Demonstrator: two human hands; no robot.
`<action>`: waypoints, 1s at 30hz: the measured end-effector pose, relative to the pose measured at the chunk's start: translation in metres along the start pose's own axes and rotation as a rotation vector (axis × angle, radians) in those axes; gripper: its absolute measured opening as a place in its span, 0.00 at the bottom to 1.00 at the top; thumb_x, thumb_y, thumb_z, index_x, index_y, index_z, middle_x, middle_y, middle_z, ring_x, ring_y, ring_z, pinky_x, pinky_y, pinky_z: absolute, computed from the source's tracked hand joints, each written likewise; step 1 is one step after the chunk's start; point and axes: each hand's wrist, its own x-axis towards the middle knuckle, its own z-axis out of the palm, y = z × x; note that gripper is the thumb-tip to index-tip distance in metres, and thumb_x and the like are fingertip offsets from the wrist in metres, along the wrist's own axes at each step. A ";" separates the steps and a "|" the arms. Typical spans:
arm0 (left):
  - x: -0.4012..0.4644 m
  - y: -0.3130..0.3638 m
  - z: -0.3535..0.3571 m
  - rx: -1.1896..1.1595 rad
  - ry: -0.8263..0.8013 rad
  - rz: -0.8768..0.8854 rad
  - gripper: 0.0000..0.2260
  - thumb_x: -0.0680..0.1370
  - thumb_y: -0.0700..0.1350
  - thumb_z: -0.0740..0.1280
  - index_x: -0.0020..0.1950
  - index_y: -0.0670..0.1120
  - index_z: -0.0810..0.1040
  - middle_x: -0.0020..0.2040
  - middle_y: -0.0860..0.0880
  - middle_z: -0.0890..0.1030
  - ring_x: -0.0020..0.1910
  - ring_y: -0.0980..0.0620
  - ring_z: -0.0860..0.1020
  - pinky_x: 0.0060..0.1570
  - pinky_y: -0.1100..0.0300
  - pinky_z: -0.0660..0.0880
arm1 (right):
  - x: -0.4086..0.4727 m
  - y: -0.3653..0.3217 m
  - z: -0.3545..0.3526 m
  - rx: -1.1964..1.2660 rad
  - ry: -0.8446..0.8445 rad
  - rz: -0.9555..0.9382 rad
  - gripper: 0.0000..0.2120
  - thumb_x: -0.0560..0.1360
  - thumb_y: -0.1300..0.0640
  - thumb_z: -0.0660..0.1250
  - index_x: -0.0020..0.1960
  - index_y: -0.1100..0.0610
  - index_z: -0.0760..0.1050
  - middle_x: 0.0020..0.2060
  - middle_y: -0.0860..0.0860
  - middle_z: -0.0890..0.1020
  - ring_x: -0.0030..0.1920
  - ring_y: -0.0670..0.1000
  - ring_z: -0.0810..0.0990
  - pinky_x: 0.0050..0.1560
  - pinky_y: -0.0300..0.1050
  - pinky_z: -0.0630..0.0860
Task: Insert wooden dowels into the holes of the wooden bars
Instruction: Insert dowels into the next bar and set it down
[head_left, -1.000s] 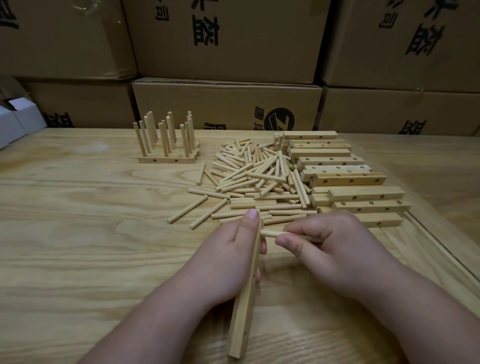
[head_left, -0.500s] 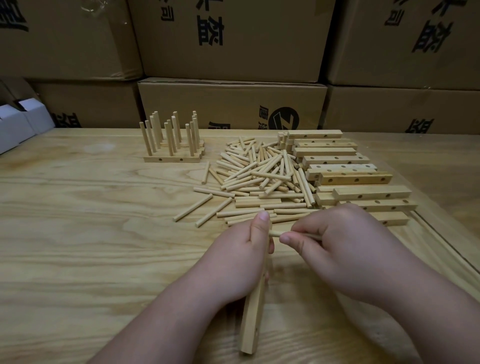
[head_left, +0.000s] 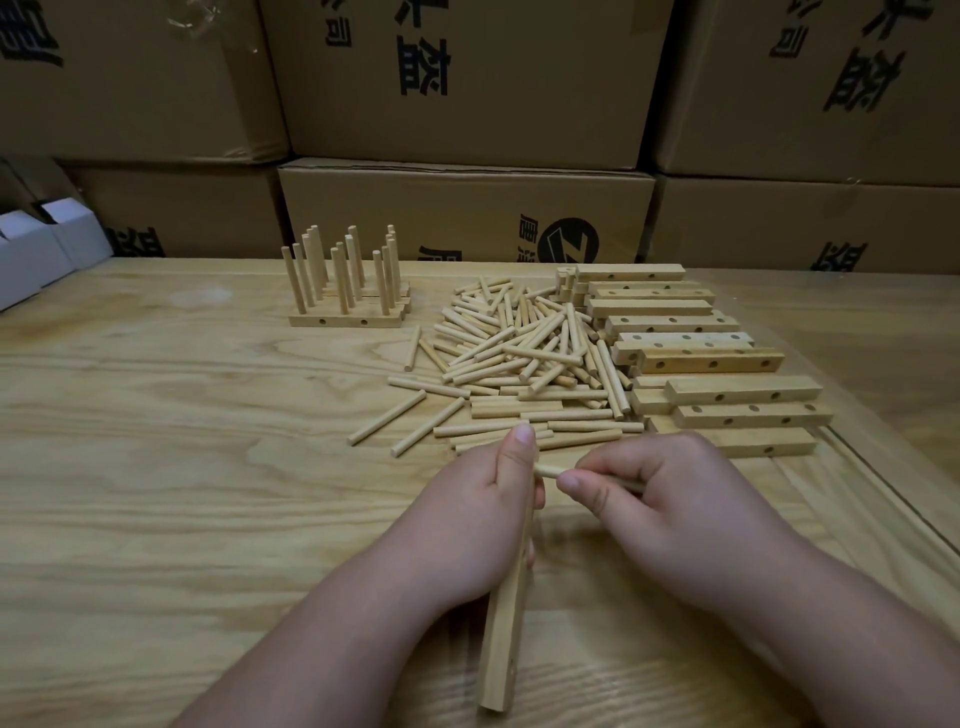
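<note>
My left hand (head_left: 467, 519) grips a wooden bar (head_left: 504, 634) that stands on edge on the table and points toward me. My right hand (head_left: 670, 499) pinches a wooden dowel (head_left: 551, 471) lying level, its left tip against the bar's side near the far end. Whether the tip sits in a hole is hidden by my left thumb. Loose dowels (head_left: 519, 364) lie in a heap beyond my hands. Bars with holes (head_left: 701, 358) are stacked to the right of the heap.
Finished bars with upright dowels (head_left: 345, 291) stand at the back left. Cardboard boxes (head_left: 467, 218) wall off the table's far edge. White boxes (head_left: 41, 249) sit at the far left. A groove in the table (head_left: 893, 493) runs along the right.
The bar and both hands sit slightly further from me in view. The dowel stays pressed against the bar's side. The camera has tipped a little.
</note>
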 end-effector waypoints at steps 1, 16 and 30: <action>0.000 0.000 0.000 0.012 -0.009 -0.001 0.26 0.82 0.64 0.46 0.40 0.51 0.75 0.27 0.59 0.80 0.27 0.60 0.79 0.35 0.61 0.69 | 0.001 0.001 -0.002 0.005 -0.021 0.004 0.17 0.72 0.33 0.61 0.43 0.44 0.81 0.30 0.45 0.81 0.33 0.45 0.79 0.35 0.47 0.76; 0.000 0.001 -0.001 0.040 -0.031 0.008 0.26 0.83 0.64 0.47 0.39 0.50 0.75 0.27 0.51 0.80 0.28 0.58 0.79 0.40 0.56 0.74 | 0.002 0.013 0.006 0.123 -0.016 -0.013 0.10 0.74 0.41 0.66 0.41 0.45 0.82 0.30 0.47 0.80 0.32 0.45 0.77 0.35 0.44 0.74; 0.004 -0.007 -0.003 -0.503 -0.033 -0.025 0.18 0.83 0.59 0.59 0.55 0.46 0.79 0.34 0.45 0.82 0.26 0.50 0.77 0.26 0.59 0.75 | 0.020 0.019 0.018 0.368 0.430 0.058 0.03 0.72 0.51 0.76 0.42 0.48 0.82 0.32 0.42 0.81 0.32 0.39 0.77 0.34 0.28 0.70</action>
